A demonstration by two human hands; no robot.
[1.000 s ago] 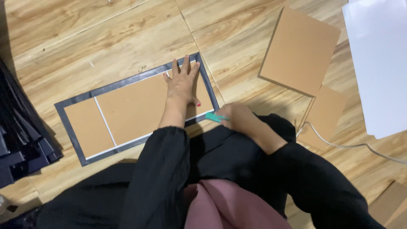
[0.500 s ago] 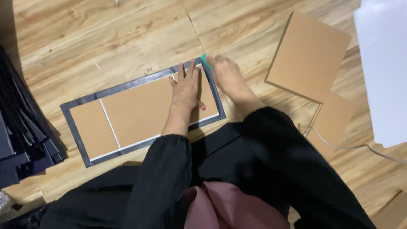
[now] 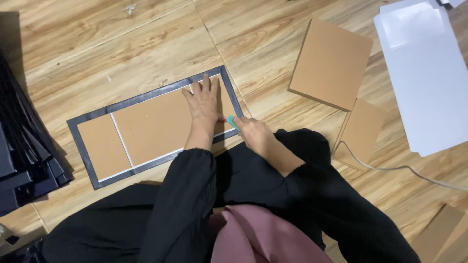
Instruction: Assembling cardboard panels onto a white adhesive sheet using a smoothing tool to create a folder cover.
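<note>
1. One black picture frame (image 3: 83,146) lies face down on the wooden floor (image 3: 122,44), brown backing boards (image 3: 156,124) already seated inside it.
2. Left hand (image 3: 204,100) presses flat on the backing, fingers spread, holding nothing.
3. Right hand (image 3: 253,134) is closed on a small teal tool (image 3: 232,122) at the frame's right edge; fastening looks unfinished.
4. Spare brown boards (image 3: 331,61), white sheets (image 3: 424,78) and stacked black frames (image 3: 19,160) lie around.

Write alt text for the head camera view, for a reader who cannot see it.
A person's left hand presses flat on brown backing board inside a long dark picture frame on a wooden floor, while the right hand holds a small teal tool at the frame's near right edge. Loose brown boards, white sheets and a pale cable lie to the right; stacked dark frames sit left.
</note>
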